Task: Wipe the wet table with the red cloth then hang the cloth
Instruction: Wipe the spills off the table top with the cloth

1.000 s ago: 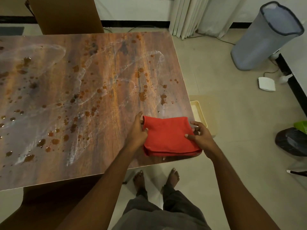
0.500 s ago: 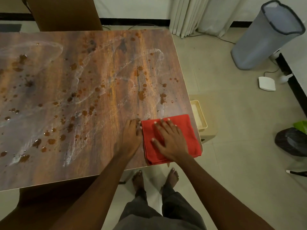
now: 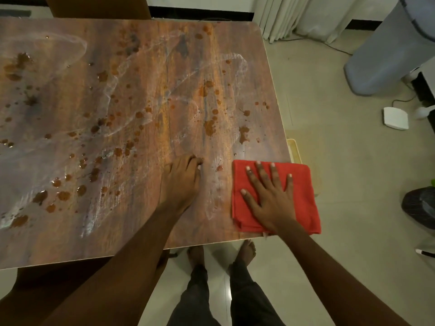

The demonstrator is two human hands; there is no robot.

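- Two bare feet [image 3: 221,252] stand on the pale floor [image 3: 341,161], just under the near edge of the table [image 3: 70,231].
- The right hand [image 3: 270,196] lies flat on the red cloth [image 3: 303,208]. Its fingers [image 3: 259,175] are spread wide and press down; they do not pinch the cloth.
- The red cloth is folded into a square. It sits on the near right corner of the table, and its right side sticks out past the table edge.
- The left hand [image 3: 182,182] rests on the bare table, beside the cloth but not touching it. Its fingers are close together and hold nothing.
- Between the two hands there is a wet, shiny streak [image 3: 213,196].
- Farther up, the brown table has many wet brown spots [image 3: 209,128] and pale wet smears [image 3: 179,67].
- On the floor to the right sit a dark bag [image 3: 419,205] and a small white box [image 3: 396,118].
- Farther back stands a tall grey bin [image 3: 386,60].
- At the far side hang white curtains [image 3: 294,17].
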